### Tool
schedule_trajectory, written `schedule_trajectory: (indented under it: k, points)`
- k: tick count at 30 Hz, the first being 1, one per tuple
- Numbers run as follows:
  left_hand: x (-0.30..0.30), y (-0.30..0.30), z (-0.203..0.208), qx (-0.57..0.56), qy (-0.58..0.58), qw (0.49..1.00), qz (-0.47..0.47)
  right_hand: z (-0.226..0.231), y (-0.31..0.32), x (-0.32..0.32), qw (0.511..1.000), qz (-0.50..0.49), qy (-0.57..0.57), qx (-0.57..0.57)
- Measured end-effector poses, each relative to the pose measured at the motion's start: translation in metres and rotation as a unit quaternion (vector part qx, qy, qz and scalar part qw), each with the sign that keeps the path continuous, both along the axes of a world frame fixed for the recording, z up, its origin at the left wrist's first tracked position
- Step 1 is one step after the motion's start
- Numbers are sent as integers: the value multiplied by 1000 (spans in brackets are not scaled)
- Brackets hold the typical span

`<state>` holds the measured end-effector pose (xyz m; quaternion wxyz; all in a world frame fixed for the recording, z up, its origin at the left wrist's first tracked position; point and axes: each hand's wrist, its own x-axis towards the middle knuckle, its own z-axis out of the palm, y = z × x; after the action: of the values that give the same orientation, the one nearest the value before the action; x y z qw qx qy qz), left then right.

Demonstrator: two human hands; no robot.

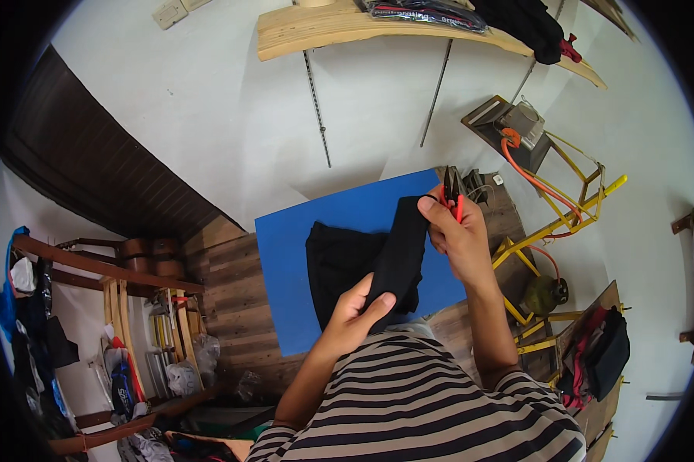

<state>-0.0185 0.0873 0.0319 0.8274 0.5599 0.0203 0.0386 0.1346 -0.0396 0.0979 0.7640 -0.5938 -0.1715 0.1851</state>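
A black cloth garment (339,258) lies partly on the blue tabletop (289,323), and one folded, band-like edge of it is raised and stretched toward me. My left hand (354,314) is closed on the near end of that band, thumb on top. My right hand (458,235) pinches the band's far corner between thumb and fingers. The same hand also keeps a pair of red-handled thread snips (452,192) in its grip, their dark blades pointing away from me and slightly apart. The blades touch no cloth. What kind of garment it is, I cannot tell.
Above the table a wooden shelf (316,38) carries packed and dark clothing. A yellow metal frame (566,223) with an orange hose (539,185) stands at the right. Racks with clothes and bags (181,377) line the left. A dark brown door (93,138) is at the far left.
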Motion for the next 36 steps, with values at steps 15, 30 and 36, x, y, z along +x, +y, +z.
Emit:
schedule_trajectory:
  k: [15,30,36]
  points:
    - [-12,25,15,-347,-11,938,9,-14,-1,-30,914,54,-341,-213]
    - [-8,30,1,-337,-22,941,-8,-25,6,-51,843,0,-507,-183]
    - [-8,30,7,-324,-19,946,-3,-29,12,-52,831,-34,-532,-160]
